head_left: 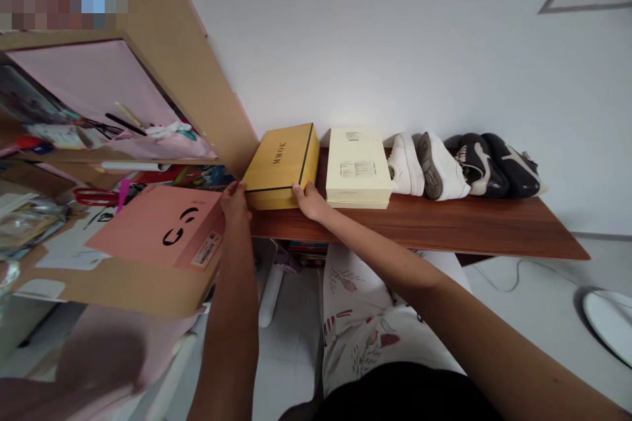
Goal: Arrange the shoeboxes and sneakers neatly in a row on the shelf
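A yellow shoebox (281, 158) with black edging and the letters MMOK lies on a brown wooden shelf board (444, 227). My left hand (236, 198) grips its front left corner, and my right hand (309, 200) holds its front right corner, thumb on the lid edge. The lid looks closed. Just right of it lies a cream shoebox (358, 168) with small printed text. Beyond that stand a pair of white sneakers (442, 168) and a pair of black shoes (511, 168), leaning toward the wall.
On the desk (168, 289) at the left lies a pink shoebox (158, 227), close to my left forearm. Red-handled scissors (96, 196), papers and pens crowd the desk and its shelves. The white wall (395, 46) runs behind the board. A white round object (609, 322) stands on the floor at right.
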`<action>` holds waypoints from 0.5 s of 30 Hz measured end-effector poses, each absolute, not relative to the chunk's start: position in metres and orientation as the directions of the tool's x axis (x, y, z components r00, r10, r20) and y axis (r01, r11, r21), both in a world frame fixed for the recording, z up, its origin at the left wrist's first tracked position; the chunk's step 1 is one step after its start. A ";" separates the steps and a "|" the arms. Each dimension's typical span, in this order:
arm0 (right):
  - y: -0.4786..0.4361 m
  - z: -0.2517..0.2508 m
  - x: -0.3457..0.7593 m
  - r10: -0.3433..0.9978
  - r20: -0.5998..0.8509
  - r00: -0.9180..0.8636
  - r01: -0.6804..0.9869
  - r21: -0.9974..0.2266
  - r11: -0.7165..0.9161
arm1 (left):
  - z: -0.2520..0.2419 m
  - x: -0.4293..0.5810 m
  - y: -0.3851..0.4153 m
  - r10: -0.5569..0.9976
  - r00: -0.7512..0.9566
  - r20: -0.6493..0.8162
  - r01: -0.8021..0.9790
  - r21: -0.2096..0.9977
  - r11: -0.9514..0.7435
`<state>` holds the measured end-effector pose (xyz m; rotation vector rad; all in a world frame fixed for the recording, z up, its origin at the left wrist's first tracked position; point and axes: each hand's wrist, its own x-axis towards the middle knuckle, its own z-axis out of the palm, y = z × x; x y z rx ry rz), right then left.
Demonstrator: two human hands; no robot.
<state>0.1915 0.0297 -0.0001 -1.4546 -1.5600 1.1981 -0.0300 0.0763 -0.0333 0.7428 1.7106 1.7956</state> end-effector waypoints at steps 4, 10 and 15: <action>0.031 -0.005 0.190 0.982 -0.142 -0.126 0.358 -0.929 -0.088 | -0.035 -0.030 0.082 0.713 -0.701 -0.016 -0.081 0.995 -0.057; 0.031 -0.011 0.192 0.972 -0.201 -0.122 0.407 -0.903 -0.136 | -0.039 -0.031 0.089 0.726 -0.688 0.013 -0.058 0.996 -0.073; 0.033 -0.011 0.194 0.971 -0.201 -0.128 0.418 -0.899 -0.130 | -0.040 -0.030 0.094 0.725 -0.688 0.036 -0.018 0.998 -0.066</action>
